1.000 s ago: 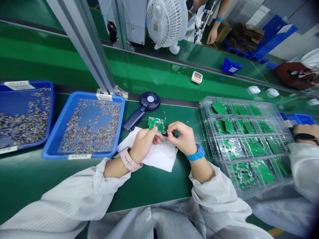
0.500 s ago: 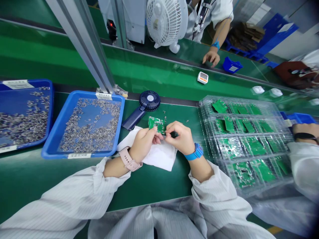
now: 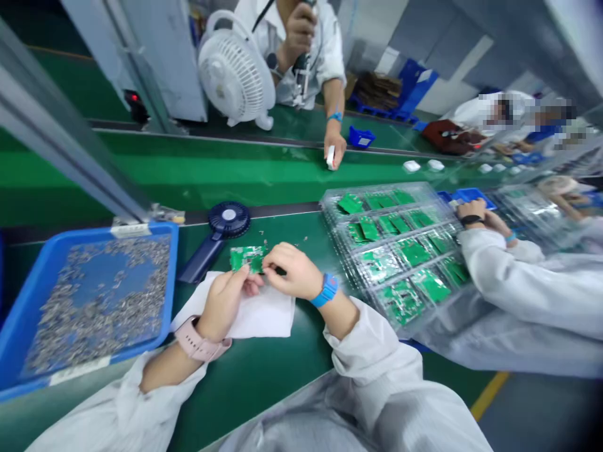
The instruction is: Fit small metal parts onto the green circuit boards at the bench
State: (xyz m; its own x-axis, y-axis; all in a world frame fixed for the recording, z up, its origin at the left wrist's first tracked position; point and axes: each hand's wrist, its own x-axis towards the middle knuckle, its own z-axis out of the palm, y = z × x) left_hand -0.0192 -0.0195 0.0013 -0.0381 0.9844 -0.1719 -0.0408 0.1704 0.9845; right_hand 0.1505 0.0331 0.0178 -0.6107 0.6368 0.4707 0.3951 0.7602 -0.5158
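My left hand (image 3: 225, 300), with a pink watch strap at the wrist, grips a small green circuit board (image 3: 244, 256) between thumb and fingers. At the board's right edge, my right hand (image 3: 296, 271) has thumb and forefinger pinched together. Whatever lies in that pinch is too small to make out. A blue band (image 3: 326, 290) circles the right wrist. Beneath both hands a white cloth (image 3: 276, 315) lies on the green table. Several tiny metal pieces are scattered just behind the board.
On the left stands a blue tray (image 3: 173, 276) of small metal parts, beside a dark handheld fan (image 3: 229, 218). A clear compartment tray (image 3: 330, 210) of green boards lies right. Co-workers sit opposite and to the right; the opposite one's hand (image 3: 335, 145) holds a small white device (image 3: 330, 157).
My view has swung to the right, so the scene sits further left. The opposite co-worker has taken hold of the white device that lay on the green belt. My hands keep a similar pose.
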